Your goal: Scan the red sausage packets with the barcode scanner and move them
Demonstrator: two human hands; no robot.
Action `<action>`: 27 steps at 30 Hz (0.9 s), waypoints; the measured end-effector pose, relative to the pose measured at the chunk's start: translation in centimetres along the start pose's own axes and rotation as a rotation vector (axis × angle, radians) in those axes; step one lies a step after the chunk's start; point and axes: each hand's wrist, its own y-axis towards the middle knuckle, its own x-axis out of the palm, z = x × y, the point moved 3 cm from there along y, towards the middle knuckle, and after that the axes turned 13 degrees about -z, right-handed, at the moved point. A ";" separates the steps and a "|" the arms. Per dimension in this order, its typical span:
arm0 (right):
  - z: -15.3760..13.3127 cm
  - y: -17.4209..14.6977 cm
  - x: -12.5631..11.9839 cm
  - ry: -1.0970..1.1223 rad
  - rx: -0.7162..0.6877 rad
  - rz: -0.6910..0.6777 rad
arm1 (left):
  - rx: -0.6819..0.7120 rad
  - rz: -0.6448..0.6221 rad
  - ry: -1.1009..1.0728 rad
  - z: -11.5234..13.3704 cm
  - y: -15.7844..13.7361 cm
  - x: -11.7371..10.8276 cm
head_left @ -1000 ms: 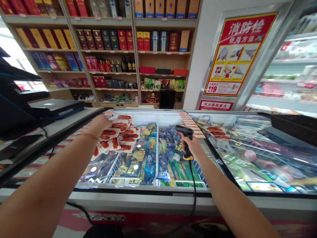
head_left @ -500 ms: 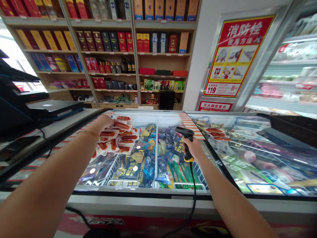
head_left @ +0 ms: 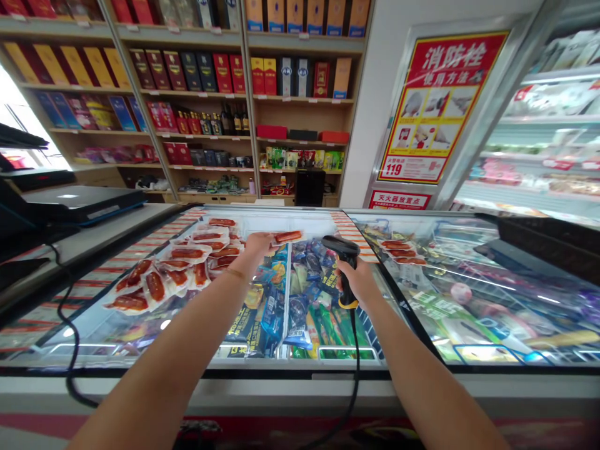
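My left hand (head_left: 260, 242) is closed on one end of a clear-wrapped sausage pack (head_left: 287, 237), held above the freezer's middle, left of the scanner. My right hand (head_left: 355, 275) grips a black handheld barcode scanner (head_left: 341, 245) with a yellow base; its head points left and its cable (head_left: 355, 350) hangs down over the freezer's front. To the left, a pile of vacuum-packed red sausages (head_left: 186, 253) lies spread on the glass lid. Several more sausage packs (head_left: 401, 252) rest on the glass to the right of my right hand.
Under the glass of the chest freezer (head_left: 300, 374) are bags of frozen food (head_left: 267, 312) in wire baskets. A dark flat device (head_left: 84, 203) stands on the counter at left. Shelves of boxes (head_left: 192, 72) and a red fire-hydrant poster (head_left: 443, 106) are at the back.
My left hand has moved right from the sausage pile, carrying one sausage pack towards the scanner. My right hand keeps hold of the scanner. The view has shifted slightly.
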 end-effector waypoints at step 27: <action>-1.2 -2.4 3.3 -0.409 0.056 -0.172 | 0.051 -0.047 -0.267 -4.1 -1.5 3.0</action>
